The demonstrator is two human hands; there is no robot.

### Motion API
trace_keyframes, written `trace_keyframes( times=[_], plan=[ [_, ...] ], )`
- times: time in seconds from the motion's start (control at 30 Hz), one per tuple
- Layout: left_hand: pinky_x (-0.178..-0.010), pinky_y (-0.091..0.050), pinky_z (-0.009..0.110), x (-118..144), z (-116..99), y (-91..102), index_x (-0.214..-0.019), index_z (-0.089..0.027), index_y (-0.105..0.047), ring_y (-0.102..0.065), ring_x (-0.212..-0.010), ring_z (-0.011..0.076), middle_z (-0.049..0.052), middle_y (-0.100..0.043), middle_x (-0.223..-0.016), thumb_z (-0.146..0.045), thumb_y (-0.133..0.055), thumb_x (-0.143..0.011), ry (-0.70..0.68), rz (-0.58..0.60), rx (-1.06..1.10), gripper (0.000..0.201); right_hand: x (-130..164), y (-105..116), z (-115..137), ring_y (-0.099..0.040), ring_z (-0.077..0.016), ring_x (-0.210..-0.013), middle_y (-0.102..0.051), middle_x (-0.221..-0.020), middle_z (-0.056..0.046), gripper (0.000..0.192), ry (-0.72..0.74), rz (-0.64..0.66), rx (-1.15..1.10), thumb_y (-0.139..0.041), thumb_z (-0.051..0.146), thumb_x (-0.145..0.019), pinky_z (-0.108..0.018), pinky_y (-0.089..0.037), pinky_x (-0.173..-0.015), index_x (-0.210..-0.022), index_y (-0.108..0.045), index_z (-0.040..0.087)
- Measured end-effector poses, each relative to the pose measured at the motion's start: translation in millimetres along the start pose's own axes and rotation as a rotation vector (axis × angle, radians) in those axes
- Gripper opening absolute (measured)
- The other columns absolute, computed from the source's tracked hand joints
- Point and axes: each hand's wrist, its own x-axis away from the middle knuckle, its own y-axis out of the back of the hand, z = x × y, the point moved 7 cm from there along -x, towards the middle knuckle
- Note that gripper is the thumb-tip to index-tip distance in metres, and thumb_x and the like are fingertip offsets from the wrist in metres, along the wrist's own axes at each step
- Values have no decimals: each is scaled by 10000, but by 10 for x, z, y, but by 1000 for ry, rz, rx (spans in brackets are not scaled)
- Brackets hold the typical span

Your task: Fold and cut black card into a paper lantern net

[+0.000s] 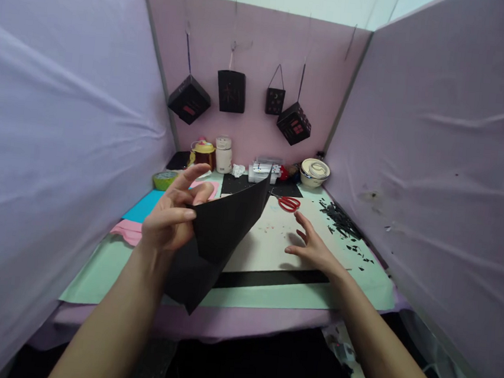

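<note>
My left hand (172, 217) grips a sheet of black paper (221, 233) by its left edge and holds it lifted and bent above the desk. My right hand (313, 247) lies flat, fingers spread, on a cream cutting mat (268, 244) and holds nothing. Red-handled scissors (288, 203) lie just beyond my right fingertips. A black strip (270, 278) runs along the mat's near edge.
Black paper scraps (342, 224) are scattered at the right. Blue paper (146, 205) and pink paper (127, 230) lie at the left. Jars, a clear box (263, 170) and a bowl (315, 172) line the back. Several black paper lanterns (231, 91) hang on the purple partition.
</note>
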Motion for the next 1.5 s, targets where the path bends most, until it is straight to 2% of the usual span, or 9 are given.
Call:
trace_keyframes(
  times=[0.4,0.53,0.6,0.7,0.8,0.97,1.1,1.23,1.5],
  plan=[
    [-535,-465,183,-3,-775,98,-1215,-199,-511,-481,-528,44,-56,-448,-698,-64,-595,-690,-236,133,-65,548,-414,-649,493,-385,-251,-1317,-166,-1550,-81,995,77,114,-227,-773,343,-657,-396,-469,-960,-1459,-184,368],
    [-382,-394,171,14,-1046,190,-1149,-253,-508,-421,-411,47,-72,-417,-623,-81,-601,-618,-291,140,-66,566,-718,-898,719,-651,-187,-951,-94,-1566,-103,1087,41,160,-375,-774,295,-616,-297,-563,-691,-1468,-108,399],
    [-345,-358,164,-11,-1116,173,-1144,-281,-477,-402,-377,48,-83,-392,-587,-97,-582,-640,-322,120,-45,547,-841,-989,831,-674,-146,-786,-340,-1478,-125,1074,27,203,-407,-769,250,-603,-264,-549,-625,-1473,-147,349],
    [-396,-393,167,-61,-1181,138,-1261,-312,-363,-425,-369,66,-94,-316,-519,-135,-459,-751,-405,32,20,549,-917,-1045,928,-664,-162,-694,-687,-1021,-59,732,9,279,-415,-740,189,-598,-263,-533,-587,-1290,-503,203],
    [-552,-490,213,-121,-1166,128,-1275,-273,-365,-513,-443,81,-92,-292,-498,-121,-373,-795,-422,-30,37,504,-861,-920,896,-667,-195,-732,-708,-780,-17,301,13,266,-419,-722,171,-603,-311,-545,-659,-901,-687,151],
    [-827,-498,339,-334,-837,491,-1264,-181,-428,-642,-882,139,-31,-556,-717,8,-318,-837,-305,-200,-49,480,-586,-491,490,-680,-194,-740,-716,-749,-24,217,-87,53,-539,-773,236,-605,-350,-553,-747,-783,-685,149],
    [-750,-523,299,-337,94,1090,-1057,-105,-517,-649,-739,133,29,-642,-766,-245,-321,-965,180,-555,148,258,-326,-282,92,-697,-191,-728,-723,-834,-55,353,-266,-129,-694,-803,357,-614,-356,-571,-760,-871,-665,158],
    [-684,-542,334,-71,827,1157,-998,-118,-583,-673,-825,227,122,-682,-889,-669,-370,-854,413,-440,120,608,-176,-166,-67,-699,-191,-710,-717,-846,-74,412,-332,-267,-680,-807,416,-616,-332,-584,-717,-893,-649,156],
    [-857,-487,342,99,778,1062,-958,-155,-686,-631,-936,240,32,-720,-934,-343,-782,-663,190,-331,-385,362,-160,-42,20,-685,-190,-711,-705,-779,-45,428,-251,-295,-557,-793,462,-617,-345,-577,-740,-865,-647,146]
  ],
)
